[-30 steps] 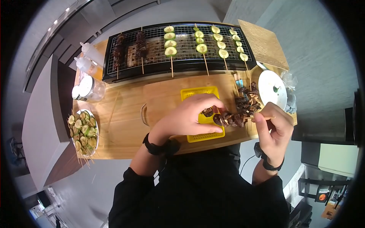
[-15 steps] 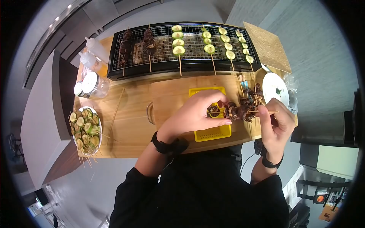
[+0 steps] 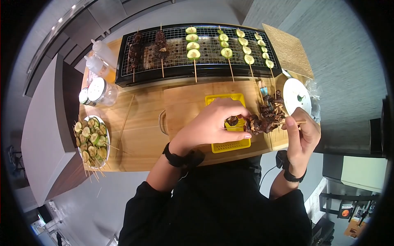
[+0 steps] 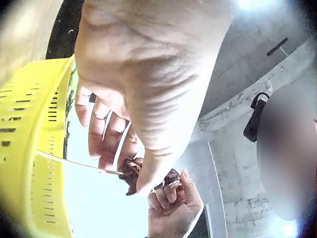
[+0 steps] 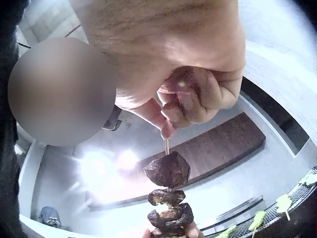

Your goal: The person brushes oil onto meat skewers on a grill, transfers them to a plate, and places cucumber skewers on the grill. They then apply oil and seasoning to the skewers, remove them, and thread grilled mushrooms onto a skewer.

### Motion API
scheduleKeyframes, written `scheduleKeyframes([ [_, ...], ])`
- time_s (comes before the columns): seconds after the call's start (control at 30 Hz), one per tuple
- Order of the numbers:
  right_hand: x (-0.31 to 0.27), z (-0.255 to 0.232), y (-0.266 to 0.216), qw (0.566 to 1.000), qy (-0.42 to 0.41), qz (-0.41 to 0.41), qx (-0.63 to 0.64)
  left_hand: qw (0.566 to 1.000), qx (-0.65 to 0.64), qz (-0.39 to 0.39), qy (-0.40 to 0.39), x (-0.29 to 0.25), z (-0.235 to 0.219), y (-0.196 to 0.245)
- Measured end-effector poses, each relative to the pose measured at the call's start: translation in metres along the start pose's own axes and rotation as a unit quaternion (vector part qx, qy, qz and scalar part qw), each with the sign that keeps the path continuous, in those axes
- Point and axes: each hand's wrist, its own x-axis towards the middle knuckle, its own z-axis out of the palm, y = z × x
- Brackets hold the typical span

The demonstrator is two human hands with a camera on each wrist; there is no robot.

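Observation:
My left hand (image 3: 217,123) reaches over the yellow basket (image 3: 230,146), thumb and fingers pinching dark browned pieces (image 3: 256,125) on a wooden skewer. The left wrist view shows the thumb pressed on a dark piece (image 4: 130,174), with the thin stick (image 4: 84,165) poking out towards the basket wall (image 4: 29,148). At the other end, my right hand (image 3: 303,135) pinches the bare stick (image 3: 296,122) between thumb and fingers. Several dark chunks (image 5: 168,169) hang below that pinch in the right wrist view. Another dark piece (image 3: 232,120) shows between my left thumb and fingers, over the basket.
Behind the cutting board (image 3: 184,102) stands a grill (image 3: 176,74) with zucchini skewers (image 3: 193,45) and dark skewers (image 3: 161,43). More dark skewers (image 3: 269,108) lie beside a white plate (image 3: 292,96) on the right. Bottles (image 3: 95,65), jars (image 3: 107,94) and a plate of zucchini skewers (image 3: 93,141) are left.
The whole head view has shifted. Both hands have moved slightly right with the skewer still between them, and the dark piece inside the left hand's grasp shows differently.

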Motion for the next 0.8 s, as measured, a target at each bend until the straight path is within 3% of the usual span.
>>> scheduleKeyframes([
  [0.2,-0.007,0.001,0.002,0.999,0.028,0.025,0.007,0.995,-0.079,-0.051,0.039,0.0,0.004,0.01],
  [0.4,-0.008,0.002,0.0,0.999,0.023,0.047,0.004,0.995,-0.084,-0.033,0.043,0.0,0.009,0.0],
  [0.5,-0.009,0.002,0.004,0.999,0.03,0.037,0.011,0.999,-0.016,-0.011,0.034,0.0,0.005,0.002],
  [0.8,-0.009,-0.001,0.006,0.999,0.024,0.033,0.013,0.999,0.003,-0.003,0.033,0.002,0.005,0.003],
])
